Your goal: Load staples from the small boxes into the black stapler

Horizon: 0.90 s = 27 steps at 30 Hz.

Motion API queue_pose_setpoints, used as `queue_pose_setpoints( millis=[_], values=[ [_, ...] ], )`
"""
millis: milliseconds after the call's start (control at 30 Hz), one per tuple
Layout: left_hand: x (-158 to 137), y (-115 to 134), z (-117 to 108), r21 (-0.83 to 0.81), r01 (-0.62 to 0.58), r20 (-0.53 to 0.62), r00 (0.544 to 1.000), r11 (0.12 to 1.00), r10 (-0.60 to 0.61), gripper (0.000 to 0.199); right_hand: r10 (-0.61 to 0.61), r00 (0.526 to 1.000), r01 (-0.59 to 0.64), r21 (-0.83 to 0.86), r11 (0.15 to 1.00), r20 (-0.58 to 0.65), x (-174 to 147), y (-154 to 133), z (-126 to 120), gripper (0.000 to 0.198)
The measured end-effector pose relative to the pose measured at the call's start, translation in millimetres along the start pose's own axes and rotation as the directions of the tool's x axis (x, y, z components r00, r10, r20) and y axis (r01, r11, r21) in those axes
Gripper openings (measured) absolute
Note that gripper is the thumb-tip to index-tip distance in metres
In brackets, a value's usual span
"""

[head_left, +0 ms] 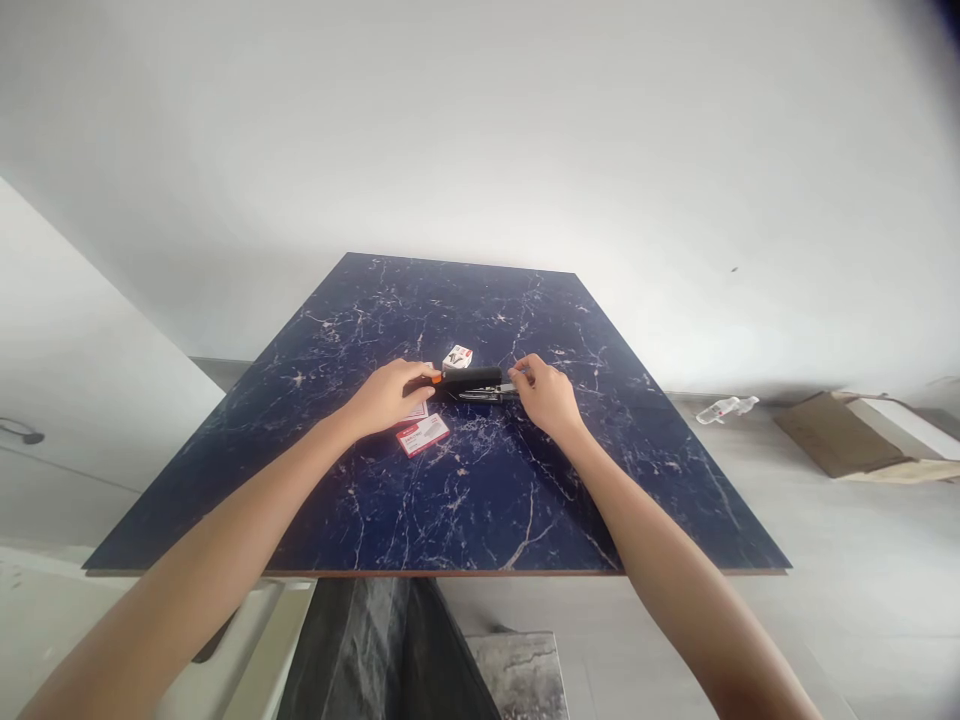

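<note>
A black stapler [472,379] lies crosswise on the blue marbled table [450,490], its metal staple channel showing along the near side. My left hand [390,394] grips its left end, fingers by a small orange part. At the right end, my right hand [544,392] is closed in a pinch by the metal tip; whether the fingertips hold the channel or something small is hidden. Just behind the stapler stands a small white and red box [457,357]. A flat red and white box [423,436] lies in front, with another red-edged box [415,413] partly under my left hand.
Beyond the table's far edge rises a pale wall [480,150]. On the floor at the right are a clear plastic bottle [726,409] and an open cardboard box [847,440]. Below the near edge hangs dark fabric [375,650].
</note>
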<state>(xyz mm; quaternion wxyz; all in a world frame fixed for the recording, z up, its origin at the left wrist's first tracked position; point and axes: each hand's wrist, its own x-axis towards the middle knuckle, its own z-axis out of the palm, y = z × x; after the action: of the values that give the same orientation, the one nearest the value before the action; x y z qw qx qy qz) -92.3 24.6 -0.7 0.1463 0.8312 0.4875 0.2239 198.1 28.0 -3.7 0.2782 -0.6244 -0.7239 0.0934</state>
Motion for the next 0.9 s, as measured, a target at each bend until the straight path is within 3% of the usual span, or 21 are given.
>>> queue_pose_setpoints(
  millis=[267,600,900],
  values=[
    [0.2,0.9,-0.4,-0.013,0.010,0.001,1.000,1.000,-0.010,0.036,-0.065,0.998,0.065,-0.039,0.997,-0.004,1.7,2.6,4.8,0.024],
    [0.4,-1.6,1.7,-0.015,0.001,-0.005,1.000,1.000,-0.001,0.036,0.040,0.999,-0.040,-0.035,0.999,-0.007,6.9,0.6,11.4,0.023],
    [-0.4,-1.3,1.0,-0.036,0.010,0.015,1.000,0.999,-0.010,0.041,-0.022,1.000,0.022,-0.142,0.990,0.003,4.3,-2.5,10.0,0.025]
  ],
)
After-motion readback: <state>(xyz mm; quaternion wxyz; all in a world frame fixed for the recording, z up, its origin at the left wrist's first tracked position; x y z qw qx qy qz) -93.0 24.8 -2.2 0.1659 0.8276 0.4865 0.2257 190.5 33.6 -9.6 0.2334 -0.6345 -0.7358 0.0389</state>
